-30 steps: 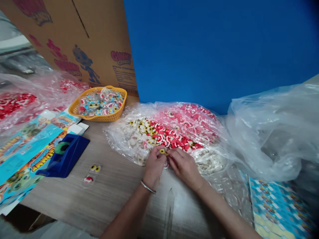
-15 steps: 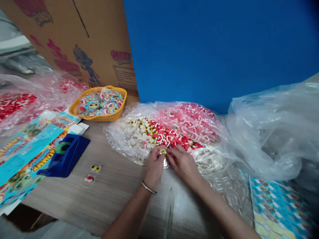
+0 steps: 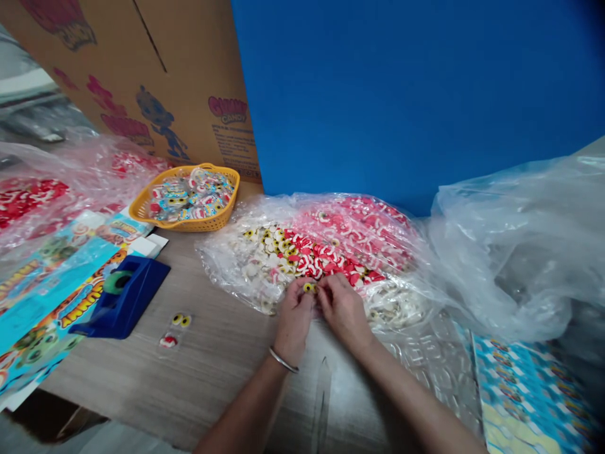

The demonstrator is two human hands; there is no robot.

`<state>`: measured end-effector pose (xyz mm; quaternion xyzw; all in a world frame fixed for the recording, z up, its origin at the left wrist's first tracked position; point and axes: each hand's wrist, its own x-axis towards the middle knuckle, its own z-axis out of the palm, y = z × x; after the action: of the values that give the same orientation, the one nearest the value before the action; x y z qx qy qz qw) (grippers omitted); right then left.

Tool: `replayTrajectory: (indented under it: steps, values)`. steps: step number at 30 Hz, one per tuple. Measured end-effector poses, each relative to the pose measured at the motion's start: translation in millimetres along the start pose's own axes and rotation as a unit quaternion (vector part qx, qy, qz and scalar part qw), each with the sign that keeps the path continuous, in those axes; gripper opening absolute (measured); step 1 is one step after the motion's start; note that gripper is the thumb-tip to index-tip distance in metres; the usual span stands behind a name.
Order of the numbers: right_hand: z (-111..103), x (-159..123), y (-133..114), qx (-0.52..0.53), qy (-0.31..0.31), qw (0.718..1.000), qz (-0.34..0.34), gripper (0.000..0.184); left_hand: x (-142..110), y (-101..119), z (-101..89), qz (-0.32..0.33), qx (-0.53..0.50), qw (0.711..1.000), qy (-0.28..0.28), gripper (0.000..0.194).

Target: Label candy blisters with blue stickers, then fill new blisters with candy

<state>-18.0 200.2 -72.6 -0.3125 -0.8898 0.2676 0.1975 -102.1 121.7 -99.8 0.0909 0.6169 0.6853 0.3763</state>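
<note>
Yellow eye candy (image 3: 309, 288) pinched between left hand (image 3: 293, 320) and right hand (image 3: 343, 309), both nearly closed, now closer, at plastic bag's (image 3: 222, 265) edge.

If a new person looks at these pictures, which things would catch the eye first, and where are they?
A newcomer would probably notice first the bright blue panel filling the upper middle and right, then the clear plastic bag of red-and-white and yellow gummy candies at the centre. At the bag's near edge, the left hand and right hand meet at a small yellow eye candy. To the upper left, a yellow basket holds wrapped candies.
</note>
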Motion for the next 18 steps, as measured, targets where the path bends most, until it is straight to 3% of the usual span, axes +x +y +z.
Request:
replayTrajectory:
  steps: [6,13,18]
  values:
    - [-6,15,5,-0.004,-0.01,1.0,-0.001,0.019,-3,9,3.5,-0.037,-0.03,0.999,0.023,0.024]
    - [-4,46,2,-0.194,-0.087,0.977,0.034,0.017,-8,22,2.2,-0.1,-0.06,0.993,0.024,0.03]
    - [-4,43,6,-0.216,-0.092,0.972,0.026,0.023,-8,25,0.3,-0.103,-0.053,0.993,0.009,0.027]
